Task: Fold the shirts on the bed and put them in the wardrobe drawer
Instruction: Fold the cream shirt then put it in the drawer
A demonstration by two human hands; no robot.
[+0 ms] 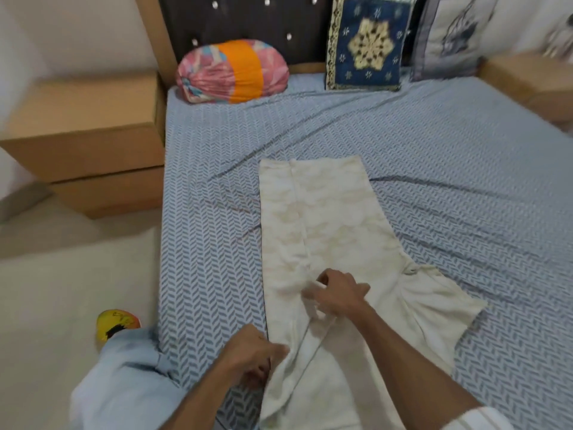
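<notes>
The cream shirt (325,231) lies flat along the bed's (465,181) left edge, one side already turned in and a sleeve still spread rightward. The left hand (251,358) pinches the shirt's near left edge to anchor it, while the right hand (338,293) pinches a middle fold, probably to straighten the crease.

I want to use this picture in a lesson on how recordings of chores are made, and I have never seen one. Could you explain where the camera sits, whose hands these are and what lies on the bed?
There is no machine: a person wears one camera on the head, looking forward and down. The left hand grips the near left edge of a cream shirt lying lengthwise on the blue patterned bed sheet. The right hand pinches a fold of it near the middle. At the headboard rest a pink and orange bundle and a blue cushion.
</notes>
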